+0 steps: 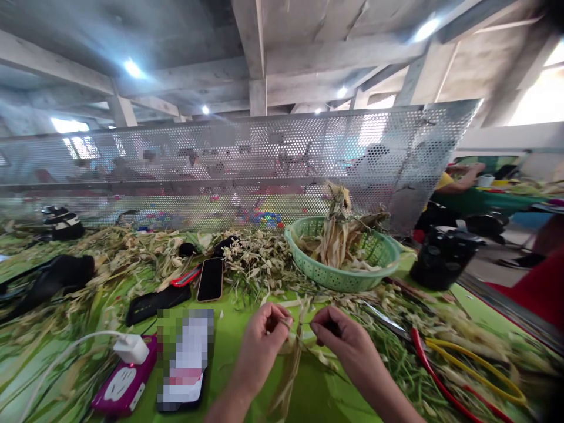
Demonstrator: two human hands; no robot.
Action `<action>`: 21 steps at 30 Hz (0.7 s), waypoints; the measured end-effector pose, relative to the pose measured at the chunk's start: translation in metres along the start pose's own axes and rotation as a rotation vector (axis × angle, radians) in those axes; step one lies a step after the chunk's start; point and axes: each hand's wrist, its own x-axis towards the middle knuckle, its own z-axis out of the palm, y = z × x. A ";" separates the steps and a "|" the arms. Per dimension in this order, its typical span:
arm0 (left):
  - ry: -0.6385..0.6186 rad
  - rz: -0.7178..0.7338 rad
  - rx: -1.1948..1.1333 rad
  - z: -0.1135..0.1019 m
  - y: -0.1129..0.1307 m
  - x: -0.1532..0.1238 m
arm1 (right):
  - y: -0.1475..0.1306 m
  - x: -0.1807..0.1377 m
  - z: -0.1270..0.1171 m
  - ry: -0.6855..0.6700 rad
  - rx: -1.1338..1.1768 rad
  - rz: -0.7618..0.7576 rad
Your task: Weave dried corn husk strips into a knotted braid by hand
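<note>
Both of my hands are closed in a pinch at the near middle of the green table. My left hand [267, 329] grips one part of a dry, pale corn husk strip [288, 382], which hangs down toward the table edge. My right hand [341, 335], a short way to the right, pinches a thin end that runs to the same strip. The strip looks crossed or knotted between the hands, though the detail is too small to tell. Just beyond is a green plastic basket [339, 284] with dry husks [332, 241] piled in it.
Scissors [418, 343] with red and yellow handles lie at right among green scraps, near a black container [443, 258]. Left are phones [210, 279], [187, 358] and a purple power strip [126, 382] with a charger. A perforated metal screen [247, 158] stands behind; a person's arm [460, 179] shows far right.
</note>
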 end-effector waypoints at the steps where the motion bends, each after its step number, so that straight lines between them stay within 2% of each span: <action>1: -0.042 -0.021 -0.118 0.001 0.002 0.000 | 0.000 0.001 0.001 -0.014 0.030 0.011; 3: -0.110 -0.043 -0.267 0.002 0.004 -0.001 | -0.001 0.001 0.003 -0.040 0.090 0.038; 6: -0.141 -0.053 -0.290 0.003 0.005 -0.002 | -0.007 -0.001 0.003 -0.044 0.215 0.041; 10: -0.101 -0.043 -0.160 0.002 0.003 -0.003 | -0.015 -0.007 0.004 -0.057 0.402 -0.011; 15: -0.098 0.000 0.000 0.004 0.004 -0.005 | -0.015 -0.010 0.010 -0.146 0.605 0.048; 21: -0.028 0.036 0.260 0.001 0.001 -0.004 | -0.021 -0.009 0.012 -0.192 0.563 0.078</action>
